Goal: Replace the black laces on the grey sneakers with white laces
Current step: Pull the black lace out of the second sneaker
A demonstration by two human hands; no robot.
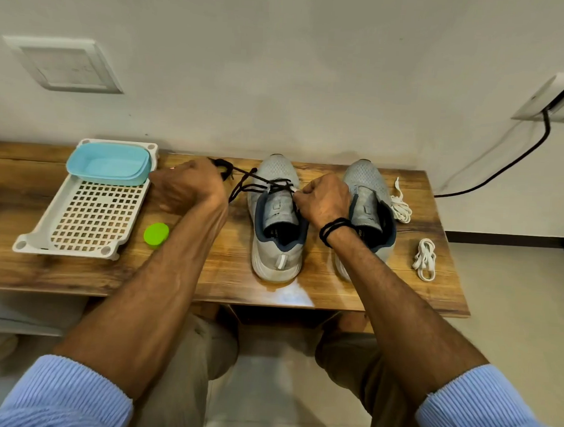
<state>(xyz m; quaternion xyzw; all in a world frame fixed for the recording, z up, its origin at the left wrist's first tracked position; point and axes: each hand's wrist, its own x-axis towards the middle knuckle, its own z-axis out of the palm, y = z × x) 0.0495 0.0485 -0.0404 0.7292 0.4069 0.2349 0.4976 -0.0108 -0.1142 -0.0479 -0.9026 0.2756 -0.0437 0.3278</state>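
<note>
2 grey sneakers, side by side, toes to the table's [220, 275] back edge: centre sneaker [278, 170] and right-side sneaker [364, 175].

1 black lace [246, 186], threaded only in the centre sneaker's top eyelets, free length running left along the back edge. No lace showing on the right-side sneaker, though it's partly hidden by the arm.

Left hand [190, 184]: fingers curled round the lace's free end, near the back edge.

Right hand [324, 199]: fist, fingertips pinching the lace at the centre sneaker's eyelets.

2 white lace bundles by the right edge: one [400, 207] further back, one [425, 258] nearer the front.

Left end: 1 white perforated tray [95, 215], 1 blue tub [108, 164] at its back, 1 green lid [156, 235] just beside it.
</note>
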